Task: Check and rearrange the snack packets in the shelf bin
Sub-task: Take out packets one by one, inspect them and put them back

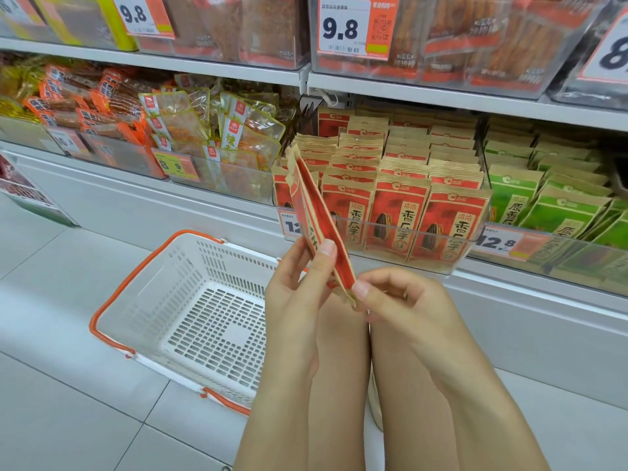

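Red-and-tan packets (pixel 314 212), a few together, held edge-on and tilted in front of the clear bin (pixel 441 263), near its left end. Left hand (pixel 299 283) grips them, thumb pressed on the near face, fingers curled behind. Right hand (pixel 397 297) pinches the lower corner, other fingers curled. Bin holds upright rows of matching red packets (pixel 401 198); green packets (pixel 550 205) to the right. White basket (pixel 163 266) with orange handles on the floor, left.
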The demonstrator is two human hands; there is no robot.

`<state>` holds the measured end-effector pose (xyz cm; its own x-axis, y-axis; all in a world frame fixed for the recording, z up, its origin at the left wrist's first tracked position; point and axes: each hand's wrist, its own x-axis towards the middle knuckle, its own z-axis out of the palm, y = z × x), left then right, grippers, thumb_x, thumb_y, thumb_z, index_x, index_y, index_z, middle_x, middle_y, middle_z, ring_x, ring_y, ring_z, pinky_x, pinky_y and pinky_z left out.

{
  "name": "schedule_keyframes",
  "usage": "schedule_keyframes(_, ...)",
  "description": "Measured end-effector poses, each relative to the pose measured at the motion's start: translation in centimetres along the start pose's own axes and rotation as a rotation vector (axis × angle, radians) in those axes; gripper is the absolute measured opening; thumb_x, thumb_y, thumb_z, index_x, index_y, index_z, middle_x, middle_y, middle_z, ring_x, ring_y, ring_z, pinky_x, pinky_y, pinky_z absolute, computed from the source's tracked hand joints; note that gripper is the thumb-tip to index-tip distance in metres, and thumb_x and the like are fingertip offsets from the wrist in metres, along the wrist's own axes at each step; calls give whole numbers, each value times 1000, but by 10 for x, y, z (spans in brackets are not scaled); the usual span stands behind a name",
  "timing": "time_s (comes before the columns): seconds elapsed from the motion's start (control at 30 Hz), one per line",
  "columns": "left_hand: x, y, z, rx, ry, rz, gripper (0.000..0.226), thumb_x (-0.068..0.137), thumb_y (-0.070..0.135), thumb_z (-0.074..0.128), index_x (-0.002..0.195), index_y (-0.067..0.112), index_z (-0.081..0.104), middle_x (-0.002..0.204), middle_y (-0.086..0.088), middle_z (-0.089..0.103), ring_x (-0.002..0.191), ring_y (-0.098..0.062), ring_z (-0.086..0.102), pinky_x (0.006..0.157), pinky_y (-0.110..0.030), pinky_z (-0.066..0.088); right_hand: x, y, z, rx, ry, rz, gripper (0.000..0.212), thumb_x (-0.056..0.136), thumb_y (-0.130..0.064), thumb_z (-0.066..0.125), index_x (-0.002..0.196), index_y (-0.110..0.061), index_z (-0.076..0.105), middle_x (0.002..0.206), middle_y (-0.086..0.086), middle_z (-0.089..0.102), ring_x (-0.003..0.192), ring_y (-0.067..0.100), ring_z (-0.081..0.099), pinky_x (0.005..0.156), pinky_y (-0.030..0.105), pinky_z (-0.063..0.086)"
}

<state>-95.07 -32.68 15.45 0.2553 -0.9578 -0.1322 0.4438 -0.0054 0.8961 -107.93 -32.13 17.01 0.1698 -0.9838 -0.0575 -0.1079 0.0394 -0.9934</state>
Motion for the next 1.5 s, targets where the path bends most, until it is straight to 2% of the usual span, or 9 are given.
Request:
schedule_keyframes(0.13,-4,1,4,10,-13,10,36,76,36,79,105,17,72,92,4,71,79,-6,67,77,-27,56,-9,2,5,114,90,-51,12,75,-34,67,79,-28,76,80,1,75,77,10,68,76,29,53)
schedule_keyframes(0.4,-7,2,4,22,-65,-27,37,78,42,65,102,15,74,86,4,69,81,-8,64,70,-22,52,-12,-1,7,114,98,-42,7,77,-33,70,78,-30,76,82,-2,75,80,8,69,81,34,52)
schedule_keyframes(0.5,-6,7,1,-69,-154,-145,40,89,45,59,110,15,74,107,-7,73,97,-18,65,82,-34,50,-10,-1,9,157,172,-51,19,78,-38,66,91,-29,75,91,-14,75,88,-4,67,77,19,49)
schedule_keyframes(0.6,-7,14,0,-220,-273,-275,50,95,42,48,131,10,63,129,-14,65,114,-25,61,87,-38,48,-5,-3,6,364,207,-18,27,86,-22,57,111,-16,67,99,-15,74,90,-6,67,72,9,51)
schedule_keyframes(0.77,-9,8,4,-278,-335,-353,51,93,44,46,126,12,67,126,-13,68,109,-23,66,88,-34,54,-2,-1,2,375,243,-14,33,81,-29,53,107,-15,69,97,-9,75,88,0,68,73,11,51)
schedule_keyframes(0.9,-4,4,2,-84,-347,-288,43,95,42,44,113,18,75,120,-11,71,110,-24,68,90,-38,54,-3,5,-5,321,343,-32,34,78,-34,58,105,-18,70,99,-8,75,91,3,68,81,17,53)
schedule_keyframes(1.07,-1,4,-3,22,-318,-166,44,95,36,44,119,8,69,116,-14,72,109,-27,69,92,-42,55,-2,6,-11,306,380,-32,35,76,-32,62,107,-17,70,100,-3,75,92,9,69,76,18,53)
schedule_keyframes(1.33,-3,4,-2,121,-329,-62,38,91,26,53,120,6,68,109,-11,75,101,-23,72,74,-23,56,-2,5,-11,366,401,-43,37,72,-22,66,107,-9,69,90,2,75,78,7,70,67,17,54)
schedule_keyframes(1.5,-4,3,0,168,-275,-36,32,96,16,53,126,13,65,114,-3,74,108,-17,69,88,-25,57,-1,8,-10,332,435,-24,36,70,-27,81,103,-17,72,102,16,71,90,25,70,76,32,58)
